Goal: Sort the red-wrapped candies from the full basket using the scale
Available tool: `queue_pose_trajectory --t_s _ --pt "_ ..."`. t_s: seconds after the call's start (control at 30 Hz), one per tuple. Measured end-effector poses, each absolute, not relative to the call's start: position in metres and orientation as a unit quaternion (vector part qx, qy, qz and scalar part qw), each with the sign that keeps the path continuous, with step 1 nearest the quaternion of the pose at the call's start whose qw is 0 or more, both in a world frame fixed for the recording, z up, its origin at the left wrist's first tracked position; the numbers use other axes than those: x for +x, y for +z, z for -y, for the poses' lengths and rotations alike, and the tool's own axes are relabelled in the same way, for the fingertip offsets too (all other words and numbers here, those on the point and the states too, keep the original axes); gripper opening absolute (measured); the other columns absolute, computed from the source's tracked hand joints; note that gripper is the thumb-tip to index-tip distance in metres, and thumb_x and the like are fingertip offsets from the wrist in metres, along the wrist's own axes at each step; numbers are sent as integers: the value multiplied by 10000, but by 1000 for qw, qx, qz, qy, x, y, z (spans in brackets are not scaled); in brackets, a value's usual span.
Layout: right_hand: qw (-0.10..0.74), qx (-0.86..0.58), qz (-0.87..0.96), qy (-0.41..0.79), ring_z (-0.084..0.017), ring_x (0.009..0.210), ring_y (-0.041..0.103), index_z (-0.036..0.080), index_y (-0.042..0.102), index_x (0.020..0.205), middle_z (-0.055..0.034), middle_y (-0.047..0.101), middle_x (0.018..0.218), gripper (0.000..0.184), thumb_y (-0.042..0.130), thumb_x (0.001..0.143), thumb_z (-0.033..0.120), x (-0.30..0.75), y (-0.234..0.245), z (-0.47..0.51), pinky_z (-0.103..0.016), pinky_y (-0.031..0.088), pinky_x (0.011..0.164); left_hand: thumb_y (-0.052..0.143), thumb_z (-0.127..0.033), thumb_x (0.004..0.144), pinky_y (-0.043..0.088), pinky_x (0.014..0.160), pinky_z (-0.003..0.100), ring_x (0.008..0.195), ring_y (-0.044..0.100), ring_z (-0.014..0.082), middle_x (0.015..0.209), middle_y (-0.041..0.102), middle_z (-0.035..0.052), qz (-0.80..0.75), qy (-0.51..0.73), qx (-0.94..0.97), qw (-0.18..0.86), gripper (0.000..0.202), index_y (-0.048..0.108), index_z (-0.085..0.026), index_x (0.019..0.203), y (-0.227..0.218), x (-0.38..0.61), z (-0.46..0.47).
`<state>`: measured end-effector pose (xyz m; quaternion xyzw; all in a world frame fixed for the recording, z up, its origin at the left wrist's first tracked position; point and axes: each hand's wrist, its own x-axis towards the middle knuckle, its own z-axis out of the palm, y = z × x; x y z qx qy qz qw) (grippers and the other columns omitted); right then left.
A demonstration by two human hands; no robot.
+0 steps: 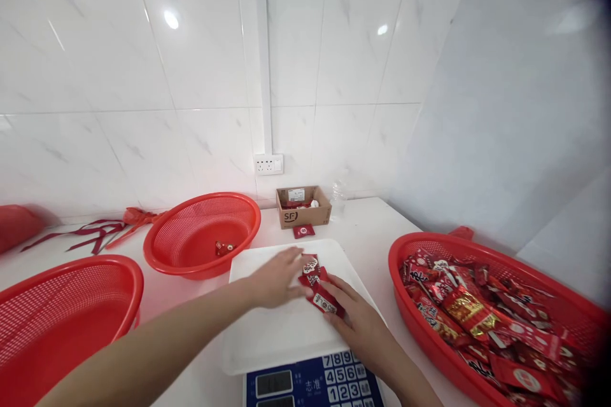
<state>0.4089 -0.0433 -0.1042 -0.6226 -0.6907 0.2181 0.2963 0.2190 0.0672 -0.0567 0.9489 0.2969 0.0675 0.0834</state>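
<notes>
Reaching in from five and seven o'clock, two bare hands were brought together over a white tray (272, 343), where a small overlapping group of red packets (327, 301) was laid just toward one o'clock of the middle. The left hand (277, 278) was held at nine o'clock of the packets, palm down and fingers spread wide; it was slightly blurred, and whether its fingertips touched them could not be told. At four o'clock of the packets, the right hand (357, 315) was placed against their edge, its thumb and fingers set apart along the nearest one; whether they were gripped could not be made out.

The tray was carried by a scale, whose blue panel (312, 388), with display and number keys, was shown at six o'clock. At three o'clock of the tray, a large red basket (395, 261) was heaped with red and gold wrapped pieces (477, 311). A second red basket (191, 229), with a few packets inside, was set at ten o'clock, and a third (138, 283) at nine. At twelve o'clock, a cardboard box (315, 217) was stood on the white tabletop (367, 229), a single red packet (304, 230) before it and a clear bottle (338, 200) beside it.
</notes>
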Motion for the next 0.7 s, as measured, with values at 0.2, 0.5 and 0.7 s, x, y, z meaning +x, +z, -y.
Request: queue_pose_trajectory --t_s 0.2,0.5,0.7 --pt "324 -667 657 137 -262 1182 474 170 535 1259 -116 535 1277 517 481 746 203 410 -113 37 -438 363 1032 460 -669 787 312 1027 550 1337 277 374 1410 389 215 -220 107 963 114 786 380 -138 1360 -88 257 -53" --pt "336 -635 653 241 -221 1194 491 185 486 1313 -71 539 1307 523 448 792 222 408 -102 43 -389 386 1014 526 -663 751 441 839 406 986 511 277 1083 583 107 -208 123 970 25 612 533 -183 1131 -82 246 -51" --pt "372 -604 657 257 -230 1175 515 198 511 1278 -79 554 1287 455 429 840 288 409 -98 45 -402 402 1011 498 -613 804 452 774 375 922 549 248 975 608 81 -213 94 972 -21 483 560 -179 1005 -81 246 -48"
